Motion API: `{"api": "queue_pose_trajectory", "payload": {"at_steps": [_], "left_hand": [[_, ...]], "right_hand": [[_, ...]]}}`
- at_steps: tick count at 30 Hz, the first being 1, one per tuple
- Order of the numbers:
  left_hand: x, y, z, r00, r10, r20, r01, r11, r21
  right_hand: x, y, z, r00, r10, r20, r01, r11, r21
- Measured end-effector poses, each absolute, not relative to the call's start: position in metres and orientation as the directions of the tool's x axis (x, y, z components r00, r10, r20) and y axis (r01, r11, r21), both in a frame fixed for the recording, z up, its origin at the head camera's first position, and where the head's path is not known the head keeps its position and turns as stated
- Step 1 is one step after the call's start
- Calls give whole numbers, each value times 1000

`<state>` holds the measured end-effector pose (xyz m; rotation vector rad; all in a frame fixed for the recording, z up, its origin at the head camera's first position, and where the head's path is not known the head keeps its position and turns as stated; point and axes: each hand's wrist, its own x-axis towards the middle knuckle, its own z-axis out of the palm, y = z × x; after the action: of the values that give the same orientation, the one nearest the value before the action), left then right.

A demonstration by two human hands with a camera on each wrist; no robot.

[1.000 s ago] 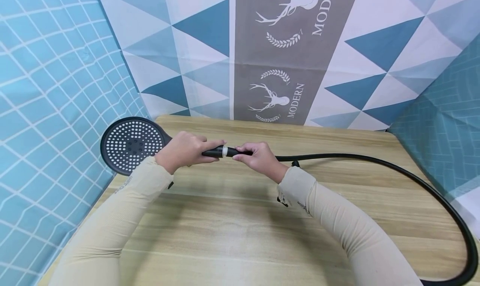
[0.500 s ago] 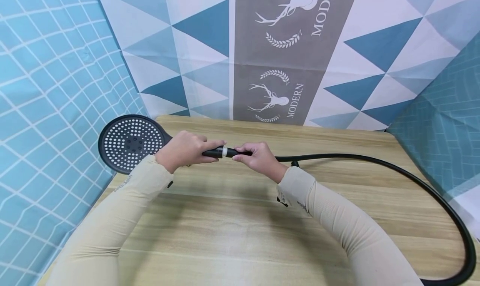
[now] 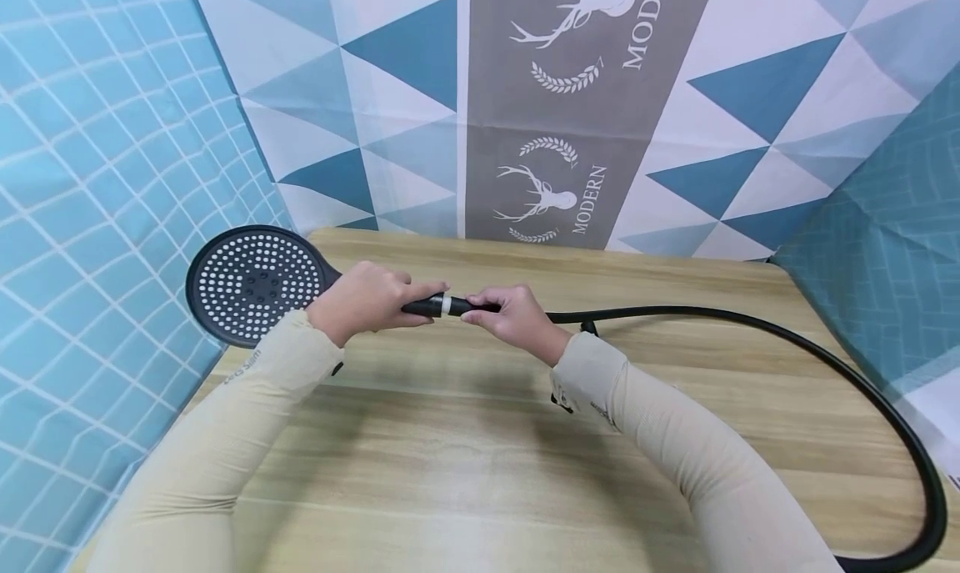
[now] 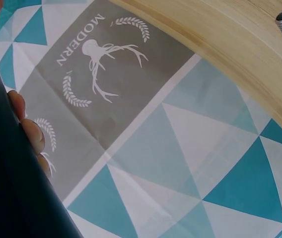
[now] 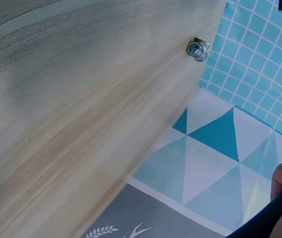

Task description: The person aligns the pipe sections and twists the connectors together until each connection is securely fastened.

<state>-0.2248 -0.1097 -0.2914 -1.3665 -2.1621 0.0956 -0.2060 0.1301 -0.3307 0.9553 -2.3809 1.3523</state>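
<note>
In the head view, a black hand shower head (image 3: 258,285) with pale nozzle dots is held over the left part of the wooden table, its round face visible. My left hand (image 3: 367,298) grips its handle, covering most of it. Against the handle's end sits a white ring (image 3: 447,305). Just right of that, my right hand (image 3: 513,313) pinches the end of a black shower hose (image 3: 697,311), in line with the handle. In the left wrist view the dark handle (image 4: 12,148) fills the left edge, with fingertips (image 4: 33,135) curled around it.
The hose loops across the right side of the wooden table (image 3: 450,473) towards its front. A threaded metal fitting (image 5: 197,49) lies on the table in the right wrist view. Patterned wall coverings (image 3: 540,123) rise behind and at both sides.
The shower head has shifted a little to the left and up, its face turning slightly. Both hands keep their holds and have drifted slightly left.
</note>
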Motion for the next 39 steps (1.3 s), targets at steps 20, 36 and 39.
{"api": "queue_pose_trajectory", "payload": {"at_steps": [20, 36, 39], "left_hand": [[-224, -113, -297, -288, 857, 428, 802, 460, -382], [-220, -112, -296, -293, 867, 403, 788, 457, -412], [-220, -113, -294, -295, 868, 401, 781, 460, -422]], "right_hand": [[-203, 125, -338, -761, -418, 497, -640, 354, -682], [-203, 127, -339, -770, -434, 468, -623, 352, -698], [-203, 126, -338, -778, -429, 459, -613, 356, -706]]}}
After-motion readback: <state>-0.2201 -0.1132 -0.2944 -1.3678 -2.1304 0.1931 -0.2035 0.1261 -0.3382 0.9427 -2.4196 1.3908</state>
